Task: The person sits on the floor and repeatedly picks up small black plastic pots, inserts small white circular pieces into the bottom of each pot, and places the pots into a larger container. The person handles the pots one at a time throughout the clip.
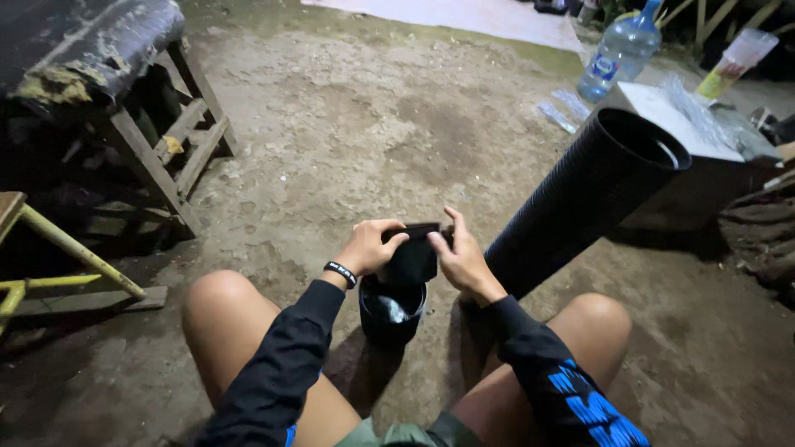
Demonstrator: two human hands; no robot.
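Bare, packed earth makes the floor [348,141] of this dim place, and the person sits low on it with both knees spread wide. Nearest to the camera are the two black sleeves, and the right one has a blue print. Between the knees stands a small black pot [392,310] on the ground, with something pale inside it (I cannot tell what it is). Just above the pot, the left hand [370,247] and the right hand [458,257] are close together, and both are closed on a small black bag [414,252], each hand pinching one side of its upper edge. A black band sits on the left wrist.

Just beside the right hand lies a long black roll [592,194], tilted, with its open end pointing up and away. Behind it stands a dark box with a white top [675,120], and farther back a clear water bottle [621,51]. On the left side there are a yellow frame [58,248] and a wooden bench [166,141] with a worn black cushion.
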